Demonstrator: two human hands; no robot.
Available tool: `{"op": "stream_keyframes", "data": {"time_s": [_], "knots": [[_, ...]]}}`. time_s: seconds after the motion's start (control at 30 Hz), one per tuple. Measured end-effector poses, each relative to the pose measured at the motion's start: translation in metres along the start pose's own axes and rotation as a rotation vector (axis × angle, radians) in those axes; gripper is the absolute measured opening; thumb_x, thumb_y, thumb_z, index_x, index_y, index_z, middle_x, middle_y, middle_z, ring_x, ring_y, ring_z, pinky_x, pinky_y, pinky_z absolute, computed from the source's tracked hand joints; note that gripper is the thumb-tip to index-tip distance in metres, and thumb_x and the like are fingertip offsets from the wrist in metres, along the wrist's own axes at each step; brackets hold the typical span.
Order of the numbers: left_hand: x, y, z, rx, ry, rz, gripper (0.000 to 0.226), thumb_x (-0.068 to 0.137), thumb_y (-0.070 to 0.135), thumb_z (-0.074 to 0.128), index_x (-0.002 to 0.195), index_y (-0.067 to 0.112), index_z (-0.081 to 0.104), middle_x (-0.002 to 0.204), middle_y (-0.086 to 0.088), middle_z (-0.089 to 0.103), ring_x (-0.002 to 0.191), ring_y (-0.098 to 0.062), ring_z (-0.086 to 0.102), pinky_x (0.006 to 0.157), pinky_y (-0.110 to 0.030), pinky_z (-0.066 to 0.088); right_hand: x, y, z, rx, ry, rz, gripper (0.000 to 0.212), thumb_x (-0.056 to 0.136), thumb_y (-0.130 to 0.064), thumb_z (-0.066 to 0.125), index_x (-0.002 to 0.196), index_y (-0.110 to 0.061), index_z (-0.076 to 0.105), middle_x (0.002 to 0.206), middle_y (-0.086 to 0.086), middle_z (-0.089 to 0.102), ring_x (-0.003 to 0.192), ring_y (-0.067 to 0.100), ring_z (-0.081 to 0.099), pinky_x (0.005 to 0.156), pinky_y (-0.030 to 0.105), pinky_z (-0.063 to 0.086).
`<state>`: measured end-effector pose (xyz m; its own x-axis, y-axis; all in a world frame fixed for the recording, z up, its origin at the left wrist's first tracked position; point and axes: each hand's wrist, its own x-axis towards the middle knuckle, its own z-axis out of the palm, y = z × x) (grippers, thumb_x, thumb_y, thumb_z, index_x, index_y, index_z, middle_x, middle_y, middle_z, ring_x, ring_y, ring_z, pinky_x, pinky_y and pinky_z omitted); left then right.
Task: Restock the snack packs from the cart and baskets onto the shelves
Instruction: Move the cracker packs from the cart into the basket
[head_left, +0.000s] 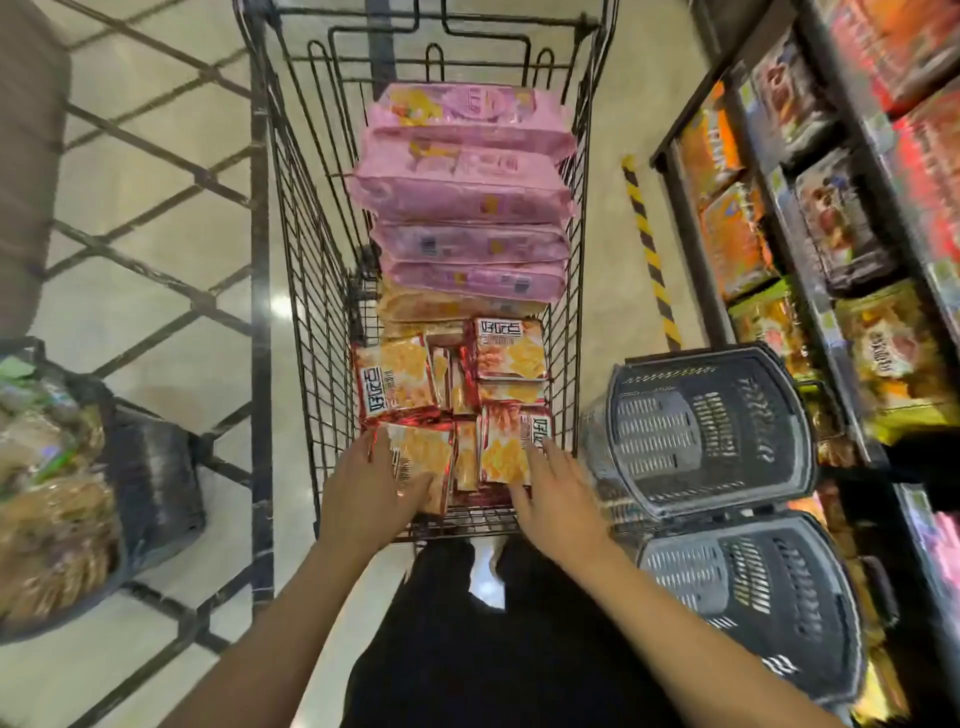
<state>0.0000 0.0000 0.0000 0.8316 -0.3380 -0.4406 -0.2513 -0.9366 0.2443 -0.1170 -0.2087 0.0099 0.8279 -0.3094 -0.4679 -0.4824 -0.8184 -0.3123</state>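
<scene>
Two hands — left hand (376, 480), right hand (558, 491) — fingers flat on orange packs (511, 348), five pink packs (462, 187), wire cart (306, 291).

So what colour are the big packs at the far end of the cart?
Pink packs, clearest in the head view.

The red-and-orange snack packs (511, 349) in the cart carry bold white lettering; too blurred to read.

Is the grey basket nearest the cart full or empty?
Empty: the grey basket shows its bare slotted bottom, beside the cart.
</scene>
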Motion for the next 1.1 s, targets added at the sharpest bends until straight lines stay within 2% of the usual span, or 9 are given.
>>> {"op": "stream_keyframes", "data": {"time_s": [0.13, 0.27, 0.37, 0.53, 0.7, 0.83, 0.9, 1.0, 1.1], "knots": [[0.016, -0.012, 0.018, -0.172, -0.09, -0.133, 0.092, 0.078, 0.072, 0.058, 0.148, 0.019, 0.032, 0.136, -0.012, 0.054, 0.122, -0.032, 0.057, 0.097, -0.05, 0.054, 0.025, 0.002, 0.009, 0.041, -0.142, 0.215, 0.05, 0.104, -0.038, 0.048, 0.143, -0.009, 0.038, 0.133, 0.021, 0.05, 0.115, 0.039, 0.057, 0.096, 0.046, 0.05], [0.028, -0.036, 0.051, -0.25, -0.183, -0.219, 0.101, 0.064, 0.087, 0.053, 0.139, 0.022, 0.036, 0.125, -0.008, 0.063, 0.112, -0.03, 0.065, 0.088, -0.051, 0.059, 0.043, 0.0, 0.02, 0.148, -0.225, 0.37, 0.052, 0.101, -0.045, 0.055, 0.134, -0.011, 0.034, 0.123, 0.023, 0.053, 0.103, 0.038, 0.063, 0.088, 0.045, 0.055], [0.031, -0.041, 0.053, -0.237, -0.246, -0.289, 0.116, 0.061, 0.095, 0.051, 0.143, 0.015, 0.035, 0.126, -0.009, 0.065, 0.11, -0.03, 0.067, 0.086, -0.051, 0.06, 0.052, -0.001, 0.028, 0.183, -0.261, 0.458, 0.063, 0.099, -0.045, 0.061, 0.14, -0.012, 0.027, 0.13, 0.027, 0.048, 0.109, 0.04, 0.062, 0.089, 0.045, 0.053], [0.031, -0.043, 0.056, -0.237, -0.323, -0.305, 0.083, 0.065, 0.092, 0.051, 0.121, 0.031, 0.052, 0.105, 0.006, 0.071, 0.086, -0.017, 0.07, 0.077, -0.043, 0.062, 0.052, -0.007, 0.044, 0.228, -0.226, 0.547, 0.08, 0.099, -0.04, 0.063, 0.154, -0.018, 0.009, 0.15, 0.03, 0.026, 0.11, 0.044, 0.064, 0.088, 0.047, 0.055], [0.028, -0.035, 0.051, -0.336, -0.329, -0.333, 0.07, 0.08, 0.071, 0.067, 0.123, 0.02, 0.047, 0.111, -0.001, 0.068, 0.095, -0.025, 0.069, 0.08, -0.047, 0.061, 0.05, -0.017, 0.055, 0.18, -0.208, 0.582, 0.089, 0.1, -0.04, 0.061, 0.161, -0.021, -0.002, 0.16, 0.033, 0.005, 0.123, 0.049, 0.057, 0.097, 0.048, 0.052], [0.023, -0.029, 0.047, -0.431, -0.315, -0.364, 0.066, 0.085, 0.057, 0.074, 0.126, 0.017, 0.042, 0.117, -0.004, 0.066, 0.103, -0.029, 0.067, 0.085, -0.044, 0.058, 0.052, -0.027, 0.059, 0.229, -0.212, 0.618, 0.086, 0.101, -0.026, 0.059, 0.162, -0.024, -0.002, 0.161, 0.037, -0.011, 0.132, 0.057, 0.045, 0.106, 0.052, 0.046], [0.022, -0.028, 0.047, -0.466, -0.307, -0.368, 0.064, 0.086, 0.053, 0.075, 0.126, 0.016, 0.042, 0.117, -0.004, 0.066, 0.104, -0.029, 0.067, 0.085, -0.044, 0.058, 0.052, -0.032, 0.062, 0.261, -0.194, 0.628, 0.081, 0.1, -0.023, 0.059, 0.16, -0.024, 0.004, 0.161, 0.036, -0.008, 0.135, 0.059, 0.039, 0.11, 0.056, 0.043], [0.019, -0.027, 0.047, -0.512, -0.282, -0.362, 0.057, 0.086, 0.048, 0.078, 0.121, 0.02, 0.043, 0.116, -0.002, 0.067, 0.104, -0.028, 0.068, 0.088, -0.046, 0.059, 0.047, -0.039, 0.065, 0.303, -0.15, 0.62, 0.07, 0.098, -0.024, 0.062, 0.153, -0.022, 0.018, 0.157, 0.028, 0.014, 0.134, 0.053, 0.037, 0.108, 0.055, 0.044], [0.017, -0.027, 0.045, -0.563, -0.253, -0.376, 0.058, 0.085, 0.039, 0.081, 0.125, 0.018, 0.045, 0.11, 0.002, 0.064, 0.105, -0.028, 0.069, 0.091, -0.046, 0.059, 0.047, -0.042, 0.067, 0.415, -0.089, 0.694, 0.079, 0.092, -0.037, 0.071, 0.151, -0.02, 0.023, 0.149, 0.018, 0.026, 0.131, 0.048, 0.04, 0.106, 0.052, 0.045]]}}
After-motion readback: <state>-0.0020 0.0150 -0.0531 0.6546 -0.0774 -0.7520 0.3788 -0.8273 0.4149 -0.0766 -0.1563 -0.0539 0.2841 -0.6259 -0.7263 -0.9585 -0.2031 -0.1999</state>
